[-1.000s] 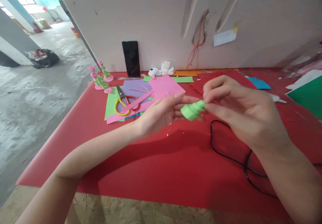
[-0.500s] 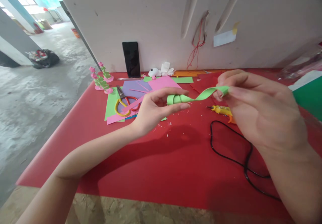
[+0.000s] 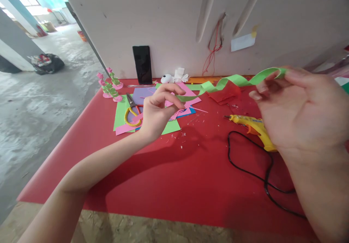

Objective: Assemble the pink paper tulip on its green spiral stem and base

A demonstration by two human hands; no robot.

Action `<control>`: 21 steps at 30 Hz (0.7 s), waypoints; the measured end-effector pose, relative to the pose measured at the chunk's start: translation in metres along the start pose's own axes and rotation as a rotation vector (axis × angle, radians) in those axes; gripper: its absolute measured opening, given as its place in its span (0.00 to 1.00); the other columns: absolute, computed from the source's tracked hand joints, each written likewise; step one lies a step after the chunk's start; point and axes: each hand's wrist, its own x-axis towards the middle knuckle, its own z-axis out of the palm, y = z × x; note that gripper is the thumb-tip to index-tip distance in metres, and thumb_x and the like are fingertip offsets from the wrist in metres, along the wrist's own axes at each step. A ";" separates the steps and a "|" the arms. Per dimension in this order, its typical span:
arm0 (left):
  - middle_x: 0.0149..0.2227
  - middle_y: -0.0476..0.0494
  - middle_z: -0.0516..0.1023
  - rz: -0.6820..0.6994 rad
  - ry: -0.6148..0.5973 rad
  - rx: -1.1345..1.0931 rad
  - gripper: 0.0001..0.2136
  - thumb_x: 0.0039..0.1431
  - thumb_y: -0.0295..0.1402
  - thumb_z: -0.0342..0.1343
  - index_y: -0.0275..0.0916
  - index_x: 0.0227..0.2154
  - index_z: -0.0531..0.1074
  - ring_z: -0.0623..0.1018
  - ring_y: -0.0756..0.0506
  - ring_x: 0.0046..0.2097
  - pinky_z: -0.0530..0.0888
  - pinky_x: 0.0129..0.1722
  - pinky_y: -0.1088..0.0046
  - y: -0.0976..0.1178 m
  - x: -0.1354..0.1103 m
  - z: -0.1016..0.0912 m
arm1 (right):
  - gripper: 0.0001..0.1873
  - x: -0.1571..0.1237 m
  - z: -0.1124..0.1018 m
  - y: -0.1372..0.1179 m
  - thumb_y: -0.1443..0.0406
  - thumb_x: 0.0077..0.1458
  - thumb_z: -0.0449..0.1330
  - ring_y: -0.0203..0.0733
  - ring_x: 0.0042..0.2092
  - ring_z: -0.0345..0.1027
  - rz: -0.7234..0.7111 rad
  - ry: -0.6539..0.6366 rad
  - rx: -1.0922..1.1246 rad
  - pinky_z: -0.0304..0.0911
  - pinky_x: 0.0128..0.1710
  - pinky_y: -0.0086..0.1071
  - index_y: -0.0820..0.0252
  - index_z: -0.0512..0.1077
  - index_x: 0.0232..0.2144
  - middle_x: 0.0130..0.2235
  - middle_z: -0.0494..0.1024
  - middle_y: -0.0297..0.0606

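A curled green paper strip (image 3: 234,80) stretches in a loose spiral between my hands, held up above the red table. Its left end is pinched between the thumb and fingers of my left hand (image 3: 162,110). My right hand (image 3: 311,104), palm turned toward me, grips the other end between thumb and fingers. Under my left hand lie pink paper pieces (image 3: 188,90), a green sheet (image 3: 171,126) and scissors (image 3: 131,112) with yellow and red handles. A yellow glue gun (image 3: 248,121) rests beside my right hand, its grip partly hidden behind the palm.
Small paper flowers (image 3: 109,88) on pink bases stand at the table's left edge. A black phone (image 3: 143,64) leans on the white panel at the back. The black cord (image 3: 245,170) loops over the red table (image 3: 174,184). Red paper (image 3: 225,93) lies behind the strip.
My hands have moved apart, the right one rising to the right and turning palm toward me. The green strip has drawn out from a tighter coil into a long spiral.
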 end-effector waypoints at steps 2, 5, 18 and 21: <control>0.35 0.53 0.74 -0.006 0.023 0.015 0.14 0.46 0.17 0.58 0.44 0.18 0.74 0.74 0.50 0.42 0.69 0.50 0.67 -0.002 0.001 -0.001 | 0.04 0.001 -0.002 0.000 0.69 0.38 0.60 0.32 0.29 0.58 -0.022 0.016 -0.006 0.55 0.27 0.32 0.61 0.66 0.20 0.28 0.60 0.36; 0.35 0.53 0.75 0.000 0.050 -0.035 0.15 0.46 0.16 0.55 0.46 0.24 0.76 0.74 0.50 0.44 0.69 0.51 0.67 -0.003 0.003 -0.003 | 0.03 0.004 -0.003 0.000 0.69 0.41 0.59 0.34 0.31 0.59 -0.038 0.031 0.009 0.55 0.26 0.32 0.61 0.66 0.20 0.29 0.62 0.38; 0.37 0.42 0.82 -0.737 -0.561 -0.447 0.22 0.58 0.53 0.52 0.36 0.34 0.77 0.80 0.41 0.44 0.72 0.52 0.62 0.008 0.001 0.009 | 0.04 -0.025 0.001 -0.003 0.64 0.55 0.61 0.31 0.36 0.64 0.000 -0.722 -0.313 0.62 0.36 0.28 0.56 0.71 0.29 0.35 0.70 0.32; 0.32 0.42 0.82 -0.765 -0.708 -0.463 0.22 0.56 0.52 0.56 0.34 0.32 0.77 0.82 0.44 0.37 0.74 0.49 0.63 0.016 -0.002 0.011 | 0.06 -0.028 0.002 -0.002 0.62 0.57 0.60 0.30 0.35 0.63 -0.091 -0.807 -0.476 0.61 0.37 0.28 0.56 0.70 0.29 0.35 0.70 0.32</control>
